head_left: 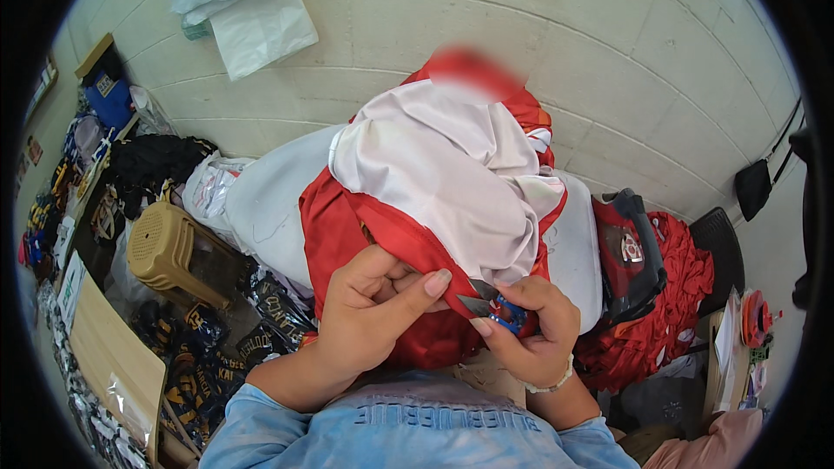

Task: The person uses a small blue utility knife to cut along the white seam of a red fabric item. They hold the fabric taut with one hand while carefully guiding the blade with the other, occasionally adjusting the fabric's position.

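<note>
A red garment (pixel 327 234) with a shiny white panel (pixel 443 165) is spread on a white padded board (pixel 261 191). My left hand (pixel 373 304) is closed on the red hem just below the white panel, thumb and fingers pinched on the fabric. Beside it, my right hand (pixel 539 334) grips small blue-handled thread snips (pixel 508 317). Their pointed blades are apart, lying at the red edge near my left thumb. Some of my left fingertips are hidden in the fold.
An iron (pixel 621 256) stands at the board's right, before heaped red garments (pixel 673 304). Tan plastic stools (pixel 165 243), bagged dark clothing (pixel 200 365) and a cardboard sheet (pixel 113 347) are at left. A block wall (pixel 391 26) rises behind; a pink-clothed shape (pixel 708 443) is at lower right.
</note>
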Demonstrator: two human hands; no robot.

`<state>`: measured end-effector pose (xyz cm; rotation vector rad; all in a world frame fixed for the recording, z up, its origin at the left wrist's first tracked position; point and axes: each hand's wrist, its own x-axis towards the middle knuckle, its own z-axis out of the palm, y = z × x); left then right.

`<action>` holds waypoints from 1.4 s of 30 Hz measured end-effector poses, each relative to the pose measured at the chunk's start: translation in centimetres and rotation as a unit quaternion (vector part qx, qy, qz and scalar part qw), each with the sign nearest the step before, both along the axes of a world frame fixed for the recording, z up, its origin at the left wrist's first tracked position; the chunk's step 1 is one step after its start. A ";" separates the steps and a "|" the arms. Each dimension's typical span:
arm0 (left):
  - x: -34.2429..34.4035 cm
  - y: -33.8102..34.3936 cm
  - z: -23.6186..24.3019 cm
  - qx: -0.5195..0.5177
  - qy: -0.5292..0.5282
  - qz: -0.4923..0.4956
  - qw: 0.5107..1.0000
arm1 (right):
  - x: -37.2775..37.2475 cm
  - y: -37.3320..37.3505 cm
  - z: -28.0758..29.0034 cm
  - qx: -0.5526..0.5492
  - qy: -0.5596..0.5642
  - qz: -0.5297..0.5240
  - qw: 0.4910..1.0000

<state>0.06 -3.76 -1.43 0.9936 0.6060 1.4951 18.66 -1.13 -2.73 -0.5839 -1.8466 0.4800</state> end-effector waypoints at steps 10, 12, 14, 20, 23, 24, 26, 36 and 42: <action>0.1 0.1 0.0 0.017 0.006 0.010 1.000 | -0.7 0.5 1.2 -0.003 -0.004 0.012 1.000; 0.2 0.1 0.0 0.017 0.004 0.008 1.000 | -0.8 0.4 1.3 -0.024 0.000 0.017 1.000; 0.3 0.2 0.0 0.015 0.002 0.008 1.000 | -0.8 0.3 1.3 -0.058 0.009 0.029 0.998; 0.3 0.2 0.0 -0.003 0.000 0.006 1.000 | -0.7 0.3 1.1 -0.068 0.011 0.017 0.997; 0.2 0.2 -0.1 0.006 0.003 0.003 1.000 | -0.7 0.4 1.1 -0.052 -0.005 0.000 0.999; 0.2 0.2 -0.1 0.015 0.003 0.002 1.000 | -0.7 0.5 1.1 -0.047 -0.004 -0.002 0.999; 0.3 0.2 -0.2 0.028 0.009 0.004 1.000 | -0.6 0.6 1.2 -0.033 0.000 0.004 0.999; 0.4 0.1 -0.6 0.072 0.046 0.018 0.996 | -0.6 0.5 1.5 -0.036 0.001 0.007 0.999; 0.4 0.1 -0.7 0.065 0.058 0.029 0.996 | -0.7 0.5 1.5 -0.023 -0.015 -0.031 0.999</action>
